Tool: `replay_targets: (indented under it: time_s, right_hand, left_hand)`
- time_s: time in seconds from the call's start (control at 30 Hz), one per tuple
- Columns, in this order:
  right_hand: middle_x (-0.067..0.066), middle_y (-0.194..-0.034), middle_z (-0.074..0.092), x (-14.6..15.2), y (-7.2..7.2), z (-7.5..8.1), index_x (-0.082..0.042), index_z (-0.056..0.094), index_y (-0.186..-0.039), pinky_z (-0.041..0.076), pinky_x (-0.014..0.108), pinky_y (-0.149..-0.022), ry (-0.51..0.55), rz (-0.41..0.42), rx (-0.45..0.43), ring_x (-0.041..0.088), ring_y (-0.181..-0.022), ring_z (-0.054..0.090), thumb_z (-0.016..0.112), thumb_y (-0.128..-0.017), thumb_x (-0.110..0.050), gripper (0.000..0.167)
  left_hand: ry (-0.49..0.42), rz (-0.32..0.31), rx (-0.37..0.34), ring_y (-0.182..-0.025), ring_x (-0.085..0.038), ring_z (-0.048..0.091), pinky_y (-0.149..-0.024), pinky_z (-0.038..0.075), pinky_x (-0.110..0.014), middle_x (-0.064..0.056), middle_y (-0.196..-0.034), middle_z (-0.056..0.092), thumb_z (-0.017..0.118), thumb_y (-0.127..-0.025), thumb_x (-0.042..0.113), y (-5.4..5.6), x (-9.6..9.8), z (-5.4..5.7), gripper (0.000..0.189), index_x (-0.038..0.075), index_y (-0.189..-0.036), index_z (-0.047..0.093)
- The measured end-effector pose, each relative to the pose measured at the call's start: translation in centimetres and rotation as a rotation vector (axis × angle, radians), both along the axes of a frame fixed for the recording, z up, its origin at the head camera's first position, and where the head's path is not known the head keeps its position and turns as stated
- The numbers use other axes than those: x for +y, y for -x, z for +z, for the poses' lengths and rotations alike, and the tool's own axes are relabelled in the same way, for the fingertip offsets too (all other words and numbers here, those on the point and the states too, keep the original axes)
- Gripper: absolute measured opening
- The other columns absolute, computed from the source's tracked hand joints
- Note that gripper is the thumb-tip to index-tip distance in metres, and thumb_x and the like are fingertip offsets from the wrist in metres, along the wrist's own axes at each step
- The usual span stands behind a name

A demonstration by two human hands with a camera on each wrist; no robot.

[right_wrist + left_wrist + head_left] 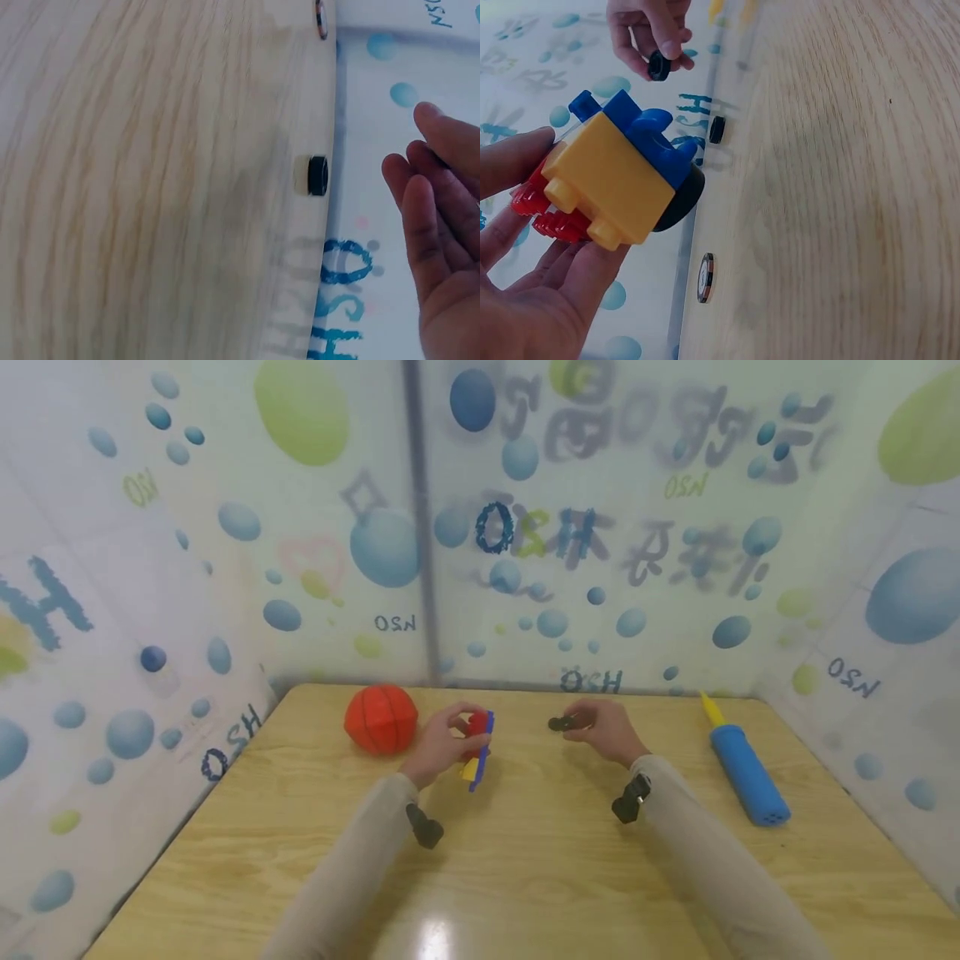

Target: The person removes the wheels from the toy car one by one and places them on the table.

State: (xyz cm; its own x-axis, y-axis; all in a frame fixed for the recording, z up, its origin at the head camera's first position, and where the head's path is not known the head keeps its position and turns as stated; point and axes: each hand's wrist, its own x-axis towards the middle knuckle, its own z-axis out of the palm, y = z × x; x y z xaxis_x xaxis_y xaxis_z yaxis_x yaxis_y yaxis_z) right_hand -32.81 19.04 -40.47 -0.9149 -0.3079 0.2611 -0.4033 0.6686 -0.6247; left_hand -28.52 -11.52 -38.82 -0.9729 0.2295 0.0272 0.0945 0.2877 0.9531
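Observation:
My left hand (442,743) grips a toy car of building blocks (611,180), held up off the table. It has a blue base with a black wheel (684,201) at one end, a yellow block and red studded blocks. To the right, my right hand (606,729) pinches a loose black wheel (658,66) between thumb and fingers. That wheel is hidden in the right wrist view, where the right hand (450,217) shows curved fingers. Another black wheel (318,175) stands on the table near the far edge, just beyond the right hand.
A red ball (381,720) with dark lines sits left of my left hand. A blue hand pump (750,777) with a yellow nozzle lies at the right. A chip-like disc (706,277) is near the table's far edge. Patterned walls (337,568) enclose the wooden table (517,868).

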Motion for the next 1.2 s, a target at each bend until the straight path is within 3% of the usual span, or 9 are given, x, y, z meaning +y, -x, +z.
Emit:
replay_targets:
  time_s: [0.13,0.3,0.53,0.77,0.97,1.1,1.2]
  right_hand:
    - [0.013,-0.104,0.077,1.0,0.6,-0.1,-0.008,0.073,-0.112,0.058,0.048,-0.087,-0.021,-0.031,-0.006,0.028,-0.094,0.073,0.080,-0.085,-0.013,0.029]
    - [0.016,-0.106,0.076,1.3,1.0,0.2,-0.005,0.074,-0.112,0.057,0.048,-0.085,-0.057,-0.039,-0.038,0.030,-0.094,0.071,0.080,-0.084,-0.014,0.030]
    - [0.021,-0.118,0.072,1.1,2.2,-0.2,-0.009,0.073,-0.117,0.055,0.054,-0.092,-0.105,-0.045,-0.065,0.038,-0.108,0.066,0.078,-0.085,-0.015,0.033]
    - [0.022,-0.113,0.073,1.1,4.1,-1.9,-0.009,0.074,-0.115,0.057,0.050,-0.083,-0.131,-0.101,-0.111,0.037,-0.103,0.067,0.078,-0.084,-0.015,0.032]
    - [0.021,-0.116,0.071,1.0,4.7,-3.3,-0.013,0.074,-0.117,0.057,0.049,-0.087,-0.157,-0.152,-0.168,0.037,-0.107,0.066,0.076,-0.085,-0.014,0.033]
    - [0.019,-0.118,0.070,0.9,4.8,-3.8,-0.016,0.073,-0.120,0.056,0.051,-0.090,-0.168,-0.188,-0.197,0.037,-0.109,0.064,0.074,-0.085,-0.014,0.035]
    - [0.023,-0.129,0.066,0.8,5.1,-3.9,-0.016,0.072,-0.121,0.051,0.058,-0.100,-0.204,-0.218,-0.181,0.045,-0.122,0.057,0.072,-0.087,-0.017,0.035]
  left_hand:
    - [0.000,0.007,0.000,-0.079,-0.018,0.073,-0.077,0.064,-0.035,-0.015,-0.105,0.063,0.075,-0.090,0.013,0.0,0.0,0.3,0.043,0.021,-0.130,0.061]
    - [-0.002,0.014,-0.011,-0.078,-0.018,0.073,-0.076,0.063,-0.034,-0.015,-0.105,0.063,0.075,-0.090,0.012,0.0,-0.1,0.2,0.043,0.021,-0.129,0.062]
    - [0.005,0.022,-0.017,-0.079,-0.018,0.073,-0.076,0.063,-0.034,-0.015,-0.106,0.064,0.075,-0.090,0.013,-0.2,-0.2,0.3,0.042,0.020,-0.129,0.062]
    - [0.006,0.017,-0.026,-0.079,-0.018,0.073,-0.077,0.063,-0.034,-0.015,-0.106,0.064,0.076,-0.089,0.013,-0.1,-0.3,-0.1,0.043,0.020,-0.130,0.062]
    - [-0.013,0.012,-0.029,-0.079,-0.018,0.074,-0.082,0.063,-0.041,-0.016,-0.106,0.063,0.075,-0.090,0.012,0.0,-0.3,-0.2,0.043,0.019,-0.130,0.061]
    - [-0.007,0.004,-0.020,-0.079,-0.017,0.073,-0.078,0.063,-0.035,-0.015,-0.107,0.064,0.075,-0.090,0.013,0.1,-0.3,-0.4,0.044,0.019,-0.131,0.061]
    - [-0.007,0.001,-0.005,-0.079,-0.017,0.074,-0.076,0.063,-0.033,-0.015,-0.107,0.064,0.075,-0.090,0.013,0.1,-0.1,-0.3,0.044,0.019,-0.131,0.060]
